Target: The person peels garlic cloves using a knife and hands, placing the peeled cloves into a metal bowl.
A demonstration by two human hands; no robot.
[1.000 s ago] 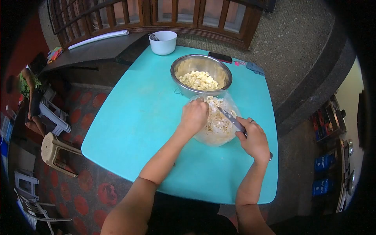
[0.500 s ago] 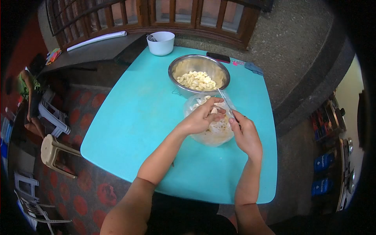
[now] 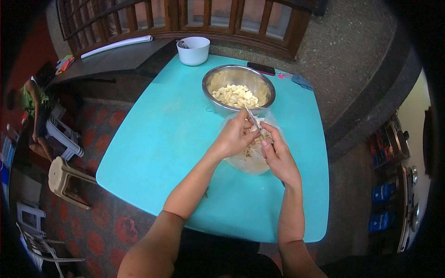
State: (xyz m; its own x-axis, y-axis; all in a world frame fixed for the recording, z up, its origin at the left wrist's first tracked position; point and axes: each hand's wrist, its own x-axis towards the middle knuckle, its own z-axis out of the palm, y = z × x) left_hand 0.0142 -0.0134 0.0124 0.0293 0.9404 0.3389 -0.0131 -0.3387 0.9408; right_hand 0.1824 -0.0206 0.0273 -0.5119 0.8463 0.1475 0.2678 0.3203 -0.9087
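A knife (image 3: 253, 120) is held in my right hand (image 3: 279, 155), its blade angled up and left toward the fingers of my left hand (image 3: 235, 136). The left fingers are pinched together near the blade; what they hold is too small to make out, perhaps hidden by the fingers. Below both hands lies a clear plastic bag (image 3: 252, 163) with whitish and brownish peelings in it. Just behind the bag, a steel bowl (image 3: 216, 72) contains many pale peeled cloves (image 3: 235, 95).
On the turquoise table (image 3: 153, 139) stand a white bowl (image 3: 193, 52) at the back, a dark phone (image 3: 261, 68) and a blue-grey cloth (image 3: 302, 82). A beige stool (image 3: 58, 176) and a seated person (image 3: 34, 104) are at the left.
The knife has swung from pointing into the bag to pointing up beside my left fingers. My left hand opened half a second ago and has closed again. Both hands are closer together.
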